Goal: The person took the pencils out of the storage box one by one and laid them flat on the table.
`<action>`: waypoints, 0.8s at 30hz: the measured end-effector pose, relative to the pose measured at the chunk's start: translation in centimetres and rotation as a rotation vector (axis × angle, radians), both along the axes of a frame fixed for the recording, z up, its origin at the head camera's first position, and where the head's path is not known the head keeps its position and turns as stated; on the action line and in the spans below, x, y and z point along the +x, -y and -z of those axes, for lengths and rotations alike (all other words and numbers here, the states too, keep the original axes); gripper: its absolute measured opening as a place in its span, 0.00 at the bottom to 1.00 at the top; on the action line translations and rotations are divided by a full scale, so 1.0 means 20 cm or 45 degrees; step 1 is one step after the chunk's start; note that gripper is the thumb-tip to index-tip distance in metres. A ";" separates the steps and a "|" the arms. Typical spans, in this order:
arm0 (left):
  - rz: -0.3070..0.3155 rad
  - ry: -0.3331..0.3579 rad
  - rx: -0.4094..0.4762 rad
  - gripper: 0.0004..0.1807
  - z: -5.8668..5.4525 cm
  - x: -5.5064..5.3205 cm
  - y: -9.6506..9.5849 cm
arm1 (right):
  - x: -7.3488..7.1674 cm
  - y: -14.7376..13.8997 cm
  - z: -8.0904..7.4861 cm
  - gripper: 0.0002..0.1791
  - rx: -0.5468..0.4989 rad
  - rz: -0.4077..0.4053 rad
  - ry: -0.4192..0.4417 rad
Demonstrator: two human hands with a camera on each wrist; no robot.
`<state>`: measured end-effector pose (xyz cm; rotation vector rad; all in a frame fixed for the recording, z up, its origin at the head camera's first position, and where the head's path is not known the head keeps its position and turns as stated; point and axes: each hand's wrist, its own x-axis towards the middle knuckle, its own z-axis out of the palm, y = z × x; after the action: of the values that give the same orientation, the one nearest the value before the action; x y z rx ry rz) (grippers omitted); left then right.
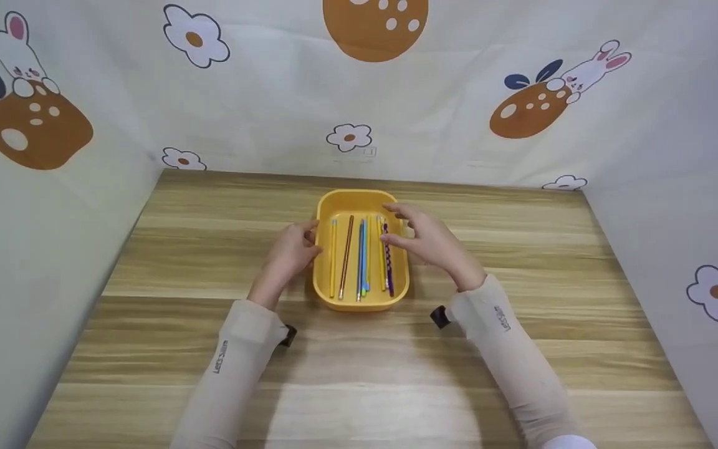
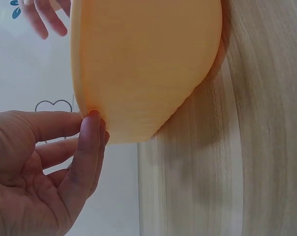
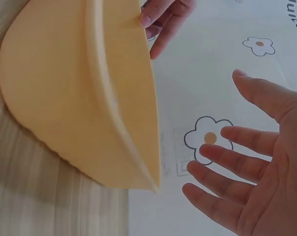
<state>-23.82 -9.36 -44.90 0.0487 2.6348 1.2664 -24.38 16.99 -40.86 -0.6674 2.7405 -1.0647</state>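
A yellow plastic bin [image 1: 362, 305] stands on the table, with several pencils [image 1: 361, 259] lying lengthwise in it, in yellow, blue, brown and patterned purple. My left hand [image 1: 289, 246] is at the bin's left side. In the left wrist view, its thumb and curled fingers [image 2: 89, 142] meet at the rim, holding it. My right hand [image 1: 430, 240] hovers over the right rim, thumb and fingers spread. The right wrist view shows its straight fingers [image 3: 227, 184] apart from the bin wall, holding nothing. That view hides the pencils behind the bin's wall.
The bin sits toward the back of the wood-grain table [image 1: 209, 262]. Pale cloth [image 1: 272, 106] printed with rabbits, flowers and brown fruit encloses the table's back and both sides.
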 end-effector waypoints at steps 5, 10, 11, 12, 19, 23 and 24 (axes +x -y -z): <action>0.001 -0.015 0.015 0.34 0.00 0.01 -0.01 | -0.02 0.04 -0.02 0.40 -0.052 0.001 0.050; 0.014 -0.008 0.046 0.33 0.00 0.02 -0.02 | -0.06 0.09 -0.03 0.39 -0.103 0.014 0.112; 0.019 -0.008 0.050 0.33 0.00 0.03 -0.02 | -0.06 0.10 -0.03 0.38 -0.120 0.011 0.121; 0.024 -0.010 0.050 0.32 0.00 0.03 -0.02 | -0.07 0.10 -0.04 0.38 -0.133 0.009 0.129; 0.009 0.007 0.056 0.32 0.00 0.04 -0.04 | -0.13 0.16 -0.02 0.34 -0.184 0.004 0.174; 0.010 -0.004 0.045 0.32 0.00 0.04 -0.05 | -0.16 0.19 0.01 0.32 -0.244 0.023 0.265; 0.009 -0.005 0.041 0.32 0.00 0.04 -0.05 | -0.17 0.20 0.01 0.32 -0.259 0.031 0.299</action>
<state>-22.92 -8.41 -45.00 0.0658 2.6153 1.3078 -27.68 13.05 -41.13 -0.4976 2.4692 -1.3469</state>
